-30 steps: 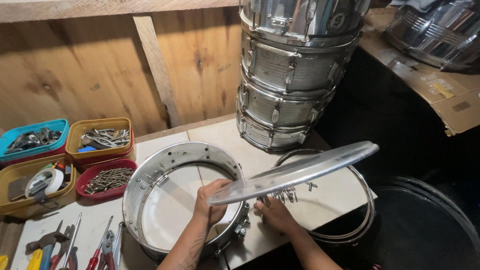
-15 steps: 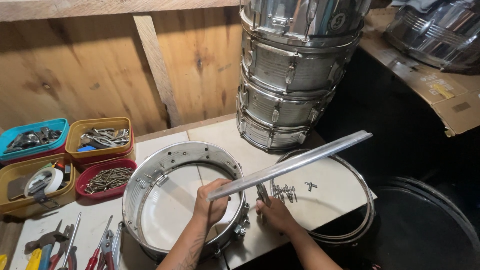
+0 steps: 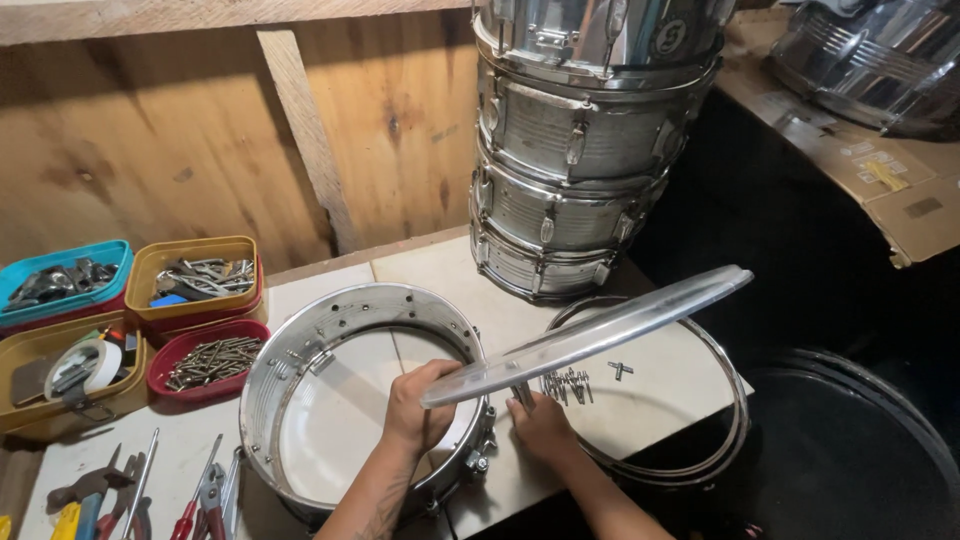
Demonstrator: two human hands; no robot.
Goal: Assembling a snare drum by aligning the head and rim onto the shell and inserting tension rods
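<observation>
Head view, looking down at our bench. Our left hand (image 3: 420, 405) grips the near edge of a round clear drumhead in a silver metal hoop (image 3: 590, 332), fingers curled over the rim; the drumhead is tilted, its far edge raised toward the right, off the bench. Our right hand (image 3: 540, 430) sits under the drumhead's low end, fingers closed narrowly at its underside; we cannot tell exactly what they pinch.

Below the left hand lies an open chrome snare drum shell (image 3: 330, 340) with lugs around its wall, resting flat on the white tiled benchtop (image 3: 440, 270). Just right of the right hand, a small row of short metal tension rods (image 3: 568, 385) lies on the bench, with one loose piece (image 3: 621, 370) near it. A thin chrome ring hoop (image 3: 715, 440) lies around that area, partly overhanging the bench edge.

Behind, a stack of chrome drum shells (image 3: 580, 150) stands against the wooden plank wall (image 3: 200, 130).

At left: teal plastic tray of metal parts (image 3: 62, 280), yellow tray of hardware (image 3: 198, 275), red tray of screws (image 3: 205, 358), and a yellow tray with a roll of white tape (image 3: 70, 370). Pliers and screwdrivers with red and yellow handles (image 3: 130, 495) lie at the near left corner.
</observation>
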